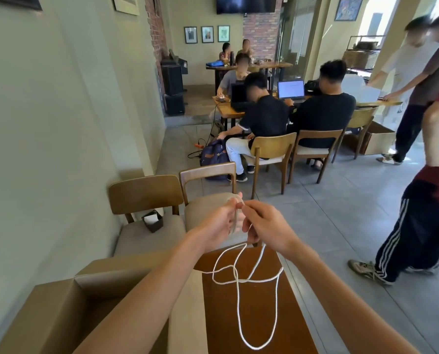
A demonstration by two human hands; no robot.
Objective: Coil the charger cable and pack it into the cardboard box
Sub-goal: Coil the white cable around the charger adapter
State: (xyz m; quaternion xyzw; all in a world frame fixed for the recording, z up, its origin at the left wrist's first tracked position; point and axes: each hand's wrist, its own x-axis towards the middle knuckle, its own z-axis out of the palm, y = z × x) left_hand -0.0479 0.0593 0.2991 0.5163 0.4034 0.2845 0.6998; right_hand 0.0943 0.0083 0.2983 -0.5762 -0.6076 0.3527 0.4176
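Left hand clenches turns of the thin white charger cable; right hand fingers pinch the feed strand, tensioning it. Slack hangs at 6 o'clock over the dark brown wooden worktop — open brown cardboard box at 8 o'clock, within reach

We find ourselves in what looks like a café doubling as a shared workspace: people sit at a long wooden desk with an open laptop, on matching wooden chairs with padded seats. Behind them, others sit at a second desk beneath three framed prints, a brick pillar and a wall-mounted screen. Black speakers stand stacked by the wall, a napkin holder rests on a nearer chair's seat, and grey tiles cover the floor.
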